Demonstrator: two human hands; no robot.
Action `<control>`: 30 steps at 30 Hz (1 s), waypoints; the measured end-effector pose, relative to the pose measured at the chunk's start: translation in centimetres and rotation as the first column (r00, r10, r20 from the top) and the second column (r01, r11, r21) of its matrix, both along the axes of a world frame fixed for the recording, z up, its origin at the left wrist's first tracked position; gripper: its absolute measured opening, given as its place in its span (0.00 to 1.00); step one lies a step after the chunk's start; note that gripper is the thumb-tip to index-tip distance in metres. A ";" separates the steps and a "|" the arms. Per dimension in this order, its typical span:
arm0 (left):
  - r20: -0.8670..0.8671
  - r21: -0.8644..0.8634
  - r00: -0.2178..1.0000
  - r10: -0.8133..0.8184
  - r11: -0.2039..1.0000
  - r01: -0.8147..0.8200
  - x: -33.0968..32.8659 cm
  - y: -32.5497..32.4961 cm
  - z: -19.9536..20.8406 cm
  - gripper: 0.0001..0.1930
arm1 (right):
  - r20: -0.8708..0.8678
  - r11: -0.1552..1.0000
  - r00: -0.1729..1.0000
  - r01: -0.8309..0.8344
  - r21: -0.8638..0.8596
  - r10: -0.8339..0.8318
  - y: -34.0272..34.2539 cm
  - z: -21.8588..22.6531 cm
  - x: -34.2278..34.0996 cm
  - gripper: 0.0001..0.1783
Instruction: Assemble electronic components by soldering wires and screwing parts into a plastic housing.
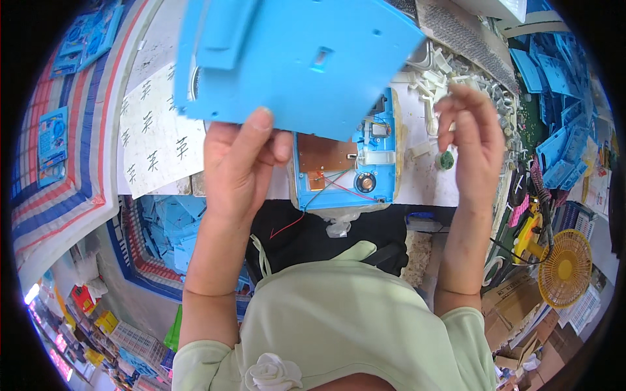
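My left hand [242,159] grips the near edge of a flat blue plastic panel [280,72], thumb on top. The panel is raised and tilted over the table, covering part of what lies beneath. Under it is an open blue plastic housing [385,194], its far part hidden. Inside are a brown circuit board [323,153], a small round speaker [365,182] and thin red and dark wires. To the right of the housing, my right hand [475,140] is raised, fingers loosely bent and apart, with nothing visible in them. Close to its fingertips is a small green round piece [445,160].
Many small white plastic parts [435,81] are heaped beyond my right hand. Blue panels fill a bin [166,225] at lower left and a pile [561,85] at far right. A paper sheet [153,130] with handwriting lies left. A yellow round grille [565,268] stands lower right.
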State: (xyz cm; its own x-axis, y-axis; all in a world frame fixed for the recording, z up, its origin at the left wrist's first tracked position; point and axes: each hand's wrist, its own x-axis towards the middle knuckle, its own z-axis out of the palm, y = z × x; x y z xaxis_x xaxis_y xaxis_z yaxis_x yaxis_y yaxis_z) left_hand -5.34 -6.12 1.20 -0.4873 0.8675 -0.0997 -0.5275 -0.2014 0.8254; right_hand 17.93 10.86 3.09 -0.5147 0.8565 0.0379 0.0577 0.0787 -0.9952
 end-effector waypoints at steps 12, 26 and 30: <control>-0.799 -0.118 0.599 -0.056 0.991 -0.065 0.0 3.0 3.7 0.38 | 0.179 0.947 0.984 -0.075 0.312 0.019 -1.8 4.4 -2.9 0.32; -0.867 -0.424 0.323 -0.380 0.903 -0.076 1.8 -0.1 -0.5 0.38 | 0.497 0.925 0.863 -0.261 0.277 0.095 -6.2 -3.2 1.4 0.30; -0.846 -0.415 0.396 -0.358 0.908 -0.065 1.7 -0.8 -0.8 0.37 | 0.507 0.876 0.846 -0.361 0.321 0.163 -5.4 -3.1 1.5 0.30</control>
State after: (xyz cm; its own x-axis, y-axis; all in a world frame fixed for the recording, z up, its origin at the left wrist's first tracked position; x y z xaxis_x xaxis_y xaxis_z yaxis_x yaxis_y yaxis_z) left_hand -3.61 -6.95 0.35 -0.3402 0.9402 0.0189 0.5605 0.1866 0.8069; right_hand 19.41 5.48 -0.05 -0.7595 0.6491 0.0439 0.4106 0.5306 -0.7415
